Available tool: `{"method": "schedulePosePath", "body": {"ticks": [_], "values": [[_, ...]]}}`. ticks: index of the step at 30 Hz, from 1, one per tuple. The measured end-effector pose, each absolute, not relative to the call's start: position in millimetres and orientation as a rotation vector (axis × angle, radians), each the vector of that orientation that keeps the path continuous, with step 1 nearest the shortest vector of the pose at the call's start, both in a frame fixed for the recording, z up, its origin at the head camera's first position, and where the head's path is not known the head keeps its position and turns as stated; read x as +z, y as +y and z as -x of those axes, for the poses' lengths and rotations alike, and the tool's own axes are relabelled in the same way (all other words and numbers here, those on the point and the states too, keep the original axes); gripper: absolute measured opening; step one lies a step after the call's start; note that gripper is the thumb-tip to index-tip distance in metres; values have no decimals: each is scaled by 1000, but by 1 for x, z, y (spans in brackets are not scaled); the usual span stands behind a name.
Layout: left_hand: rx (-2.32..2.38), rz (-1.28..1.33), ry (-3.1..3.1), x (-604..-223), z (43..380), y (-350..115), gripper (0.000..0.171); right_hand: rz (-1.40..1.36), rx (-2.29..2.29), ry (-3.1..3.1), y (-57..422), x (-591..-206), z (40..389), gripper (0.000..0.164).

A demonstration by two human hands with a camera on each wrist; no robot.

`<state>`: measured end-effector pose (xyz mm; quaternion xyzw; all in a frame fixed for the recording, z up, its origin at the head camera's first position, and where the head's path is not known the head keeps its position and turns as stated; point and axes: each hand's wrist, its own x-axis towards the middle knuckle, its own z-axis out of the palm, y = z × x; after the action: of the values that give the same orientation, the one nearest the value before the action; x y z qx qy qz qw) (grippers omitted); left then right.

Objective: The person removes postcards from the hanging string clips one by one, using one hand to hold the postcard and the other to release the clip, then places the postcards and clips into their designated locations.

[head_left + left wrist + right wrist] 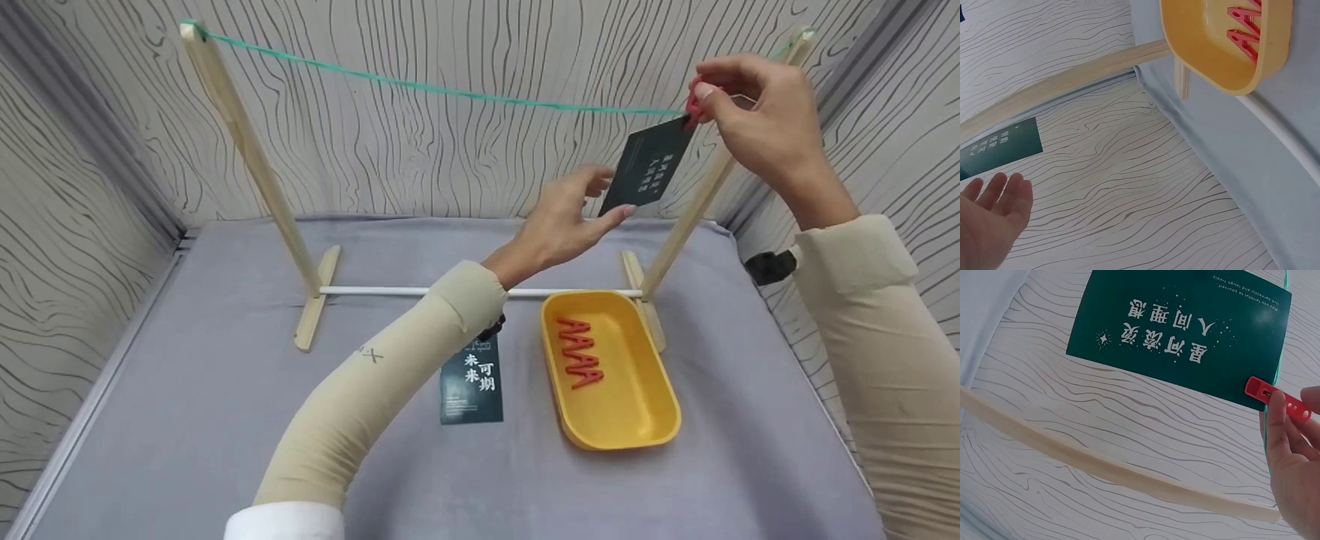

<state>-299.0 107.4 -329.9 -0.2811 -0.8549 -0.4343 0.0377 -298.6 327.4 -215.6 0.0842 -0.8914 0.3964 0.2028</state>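
Observation:
A red clothespin (1278,398) is pinched between the thumb and fingers of my right hand (776,112), high up near the right post. Its tip sits over one corner of a dark green card (1185,343) with white writing, right at the green string (450,91). The card hangs slanting down from that corner. Just below its lower end is my left hand (566,214), fingers loosely extended and thumb apart. In the left wrist view these fingers (1015,194) appear clear of the card (1005,147), with nothing held.
Two wooden posts, left (247,150) and right (694,202), carry the string; a white rod (375,290) joins their feet. A yellow tray (630,405) holds several red clothespins (581,352). Another green card (472,394) lies on the grey cloth, partly hidden by my left arm.

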Motion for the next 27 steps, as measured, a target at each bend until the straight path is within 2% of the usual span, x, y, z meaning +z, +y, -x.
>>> {"method": "schedulePosePath", "body": {"ticks": [6, 18, 27], "values": [[-1296, 859, -2555, -332, 305, 112, 46, -238, 1141, -2475, 329, -214, 298, 34], [-1395, 812, -2558, -331, 306, 120, 49, -249, 1153, -2473, 328, -213, 295, 35], [-1422, 849, -2481, -326, 305, 125, 33, -264, 1153, -2487, 331, -213, 295, 38]]}}
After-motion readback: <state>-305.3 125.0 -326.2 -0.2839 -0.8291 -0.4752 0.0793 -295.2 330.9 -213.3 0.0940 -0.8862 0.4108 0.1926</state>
